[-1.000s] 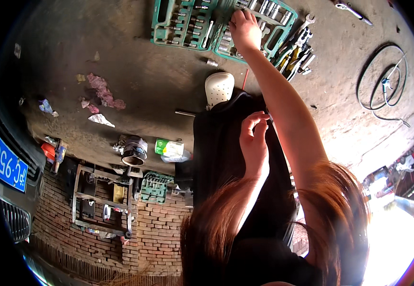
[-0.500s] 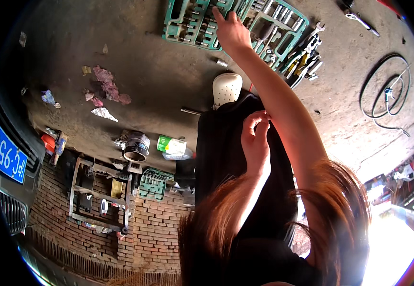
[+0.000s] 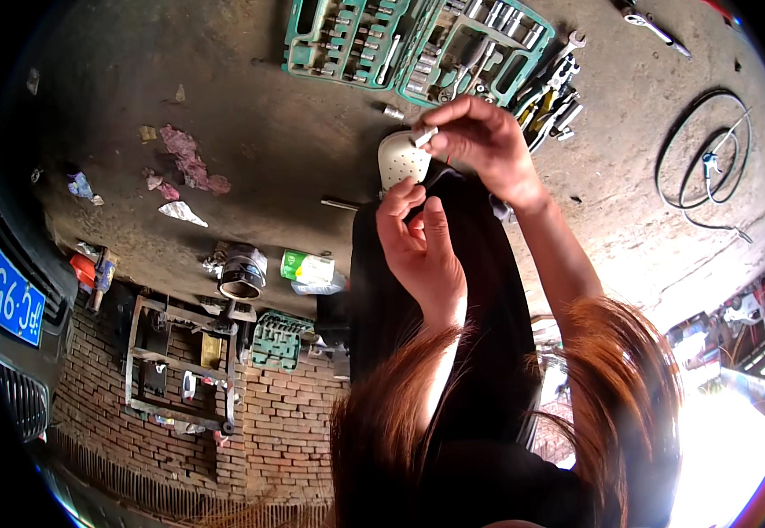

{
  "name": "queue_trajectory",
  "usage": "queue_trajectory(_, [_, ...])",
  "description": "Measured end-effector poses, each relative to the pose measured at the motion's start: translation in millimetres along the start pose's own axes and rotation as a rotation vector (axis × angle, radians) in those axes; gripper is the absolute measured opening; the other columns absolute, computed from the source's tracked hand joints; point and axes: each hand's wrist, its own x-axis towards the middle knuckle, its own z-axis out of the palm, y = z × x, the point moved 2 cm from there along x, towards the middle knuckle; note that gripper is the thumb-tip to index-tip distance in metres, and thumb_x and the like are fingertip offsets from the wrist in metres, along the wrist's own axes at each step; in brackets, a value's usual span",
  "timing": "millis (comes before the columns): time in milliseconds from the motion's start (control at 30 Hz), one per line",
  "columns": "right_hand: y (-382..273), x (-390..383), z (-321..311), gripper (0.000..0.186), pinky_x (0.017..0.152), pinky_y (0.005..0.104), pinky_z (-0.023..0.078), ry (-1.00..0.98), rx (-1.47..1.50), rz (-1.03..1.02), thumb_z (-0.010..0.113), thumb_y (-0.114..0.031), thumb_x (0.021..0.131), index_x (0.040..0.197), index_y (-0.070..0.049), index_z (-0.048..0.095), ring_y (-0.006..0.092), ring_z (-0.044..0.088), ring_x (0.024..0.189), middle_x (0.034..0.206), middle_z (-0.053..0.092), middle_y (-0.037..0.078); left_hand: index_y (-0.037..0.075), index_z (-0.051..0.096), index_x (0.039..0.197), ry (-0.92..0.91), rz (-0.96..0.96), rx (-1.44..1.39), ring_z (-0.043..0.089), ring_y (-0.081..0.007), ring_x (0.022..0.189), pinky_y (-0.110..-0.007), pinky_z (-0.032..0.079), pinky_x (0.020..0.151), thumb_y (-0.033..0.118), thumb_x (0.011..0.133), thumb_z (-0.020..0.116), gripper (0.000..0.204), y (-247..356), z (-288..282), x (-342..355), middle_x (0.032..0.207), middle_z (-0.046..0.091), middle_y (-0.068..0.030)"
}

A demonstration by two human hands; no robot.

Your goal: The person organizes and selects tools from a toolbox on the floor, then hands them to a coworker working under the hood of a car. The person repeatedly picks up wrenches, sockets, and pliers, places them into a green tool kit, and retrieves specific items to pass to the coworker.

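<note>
Right hand (image 3: pixel 486 141) pinches a small socket (image 3: pixel 424 136) (perhaps), left hand (image 3: pixel 419 239) just below.

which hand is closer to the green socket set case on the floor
Right. The right hand, pinching a small metal piece, sits just below the green socket case; the left hand is lower.
</note>
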Motion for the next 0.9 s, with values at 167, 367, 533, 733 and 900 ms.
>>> queue_trajectory(167, [4.0,-36.3,7.0,0.018,0.087,0.0294,0.052,-0.060,0.112,-0.090,0.061,0.004,0.085,0.102,0.003,0.058,0.0180,0.062,0.098,0.104,0.061,0.011,0.003,0.050,0.122,-0.071,0.122,-0.016,0.052,-0.0113,0.097,-0.025,0.038,0.089,0.009,0.091,0.057,0.032,12.5,4.8,-2.1,0.104,0.058,-0.0031])
queue_trajectory(367, [-0.5,-55.2,1.1,0.024,0.092,0.0321,0.048,-0.048,0.072,-0.122,0.061,0.008,0.083,0.106,0.003,0.058,0.0179,0.059,0.103,0.106,0.059,0.009,0.002,0.056,0.113,-0.104,0.081,-0.086,0.055,-0.0096,0.096,-0.024,0.042,0.084,0.009,0.092,0.056,0.022,3.0,3.0,-6.0,0.105,0.061,-0.0043])
queue_trajectory(533, [-2.8,-64.7,-6.4,0.028,0.093,0.0319,0.048,0.036,0.132,0.004,0.062,0.007,0.083,0.110,0.004,0.056,0.0176,0.059,0.102,0.106,0.060,0.010,0.002,0.058,0.110,-0.138,0.129,-0.099,0.055,-0.0093,0.096,-0.023,0.043,0.085,0.002,0.091,0.056,0.019,4.6,9.8,-8.0,0.106,0.061,-0.0045])
queue_trajectory(733, [-2.0,-65.2,-11.9,0.024,0.093,0.0312,0.048,0.048,0.112,-0.002,0.062,0.007,0.083,0.107,0.004,0.056,0.0171,0.059,0.101,0.103,0.061,0.009,0.003,0.059,0.107,-0.146,0.153,-0.050,0.055,-0.0096,0.096,-0.023,0.044,0.085,0.000,0.089,0.057,0.018,4.6,14.1,-7.1,0.107,0.061,-0.0042])
queue_trajectory(900, [-2.5,-63.4,-15.8,0.022,0.090,0.0295,0.049,0.058,0.047,0.014,0.063,0.006,0.083,0.104,0.003,0.058,0.0156,0.060,0.099,0.101,0.061,0.007,0.003,0.059,0.106,-0.147,0.147,-0.032,0.055,-0.0099,0.097,-0.023,0.044,0.086,-0.001,0.089,0.057,0.017,1.2,16.5,-6.4,0.107,0.061,-0.0046])
